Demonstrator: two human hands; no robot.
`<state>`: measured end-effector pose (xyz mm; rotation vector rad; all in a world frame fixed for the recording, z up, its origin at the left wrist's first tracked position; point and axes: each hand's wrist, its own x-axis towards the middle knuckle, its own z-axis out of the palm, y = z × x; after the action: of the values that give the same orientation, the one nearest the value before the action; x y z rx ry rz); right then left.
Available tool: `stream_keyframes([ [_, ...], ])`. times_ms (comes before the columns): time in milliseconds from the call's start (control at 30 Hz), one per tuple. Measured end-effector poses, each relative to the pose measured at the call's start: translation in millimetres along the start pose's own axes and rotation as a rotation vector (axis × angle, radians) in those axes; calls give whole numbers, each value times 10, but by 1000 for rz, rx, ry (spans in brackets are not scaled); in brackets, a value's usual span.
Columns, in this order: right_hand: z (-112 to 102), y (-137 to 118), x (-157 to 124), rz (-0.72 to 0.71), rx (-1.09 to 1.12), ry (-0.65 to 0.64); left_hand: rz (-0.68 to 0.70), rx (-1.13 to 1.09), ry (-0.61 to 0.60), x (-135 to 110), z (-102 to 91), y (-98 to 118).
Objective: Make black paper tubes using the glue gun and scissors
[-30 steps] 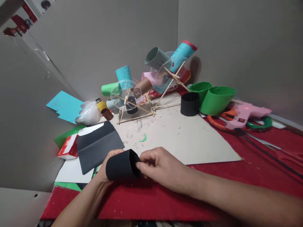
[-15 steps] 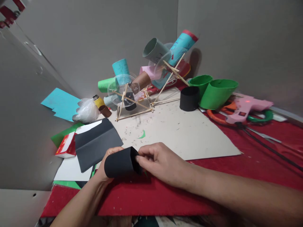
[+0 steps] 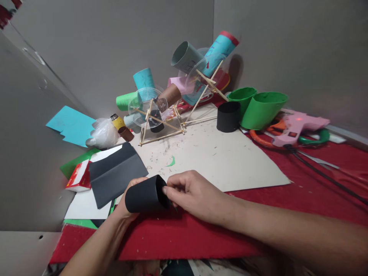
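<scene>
One hand, the L hand, grips a blk tube over red table, nr front edge, prob. to steady it; R hand has fingers pinching its open rim, prob. to hold the curve. Counts L–R: 1 creased blk sheet, 2 stick frames, 1 standing blk cup, 2 green cups, 1 pink glue gun.
</scene>
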<state>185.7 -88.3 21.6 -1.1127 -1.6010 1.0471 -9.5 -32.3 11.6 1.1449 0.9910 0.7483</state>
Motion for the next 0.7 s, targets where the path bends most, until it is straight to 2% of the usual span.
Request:
stream_keyframes([
  [167, -4, 34, 15, -10, 43, 21, 49, 26, -42, -6, -13, -3],
  [433, -13, 47, 44, 32, 114, -43, 35, 35, -34, -17, 2, -14],
  [600, -143, -5, 111, 162, 195, -29, 47, -3, -79, -46, 97, -3],
  [700, -246, -45, 157, 167, 199, 28, 43, 1, -96, -32, 105, -4],
])
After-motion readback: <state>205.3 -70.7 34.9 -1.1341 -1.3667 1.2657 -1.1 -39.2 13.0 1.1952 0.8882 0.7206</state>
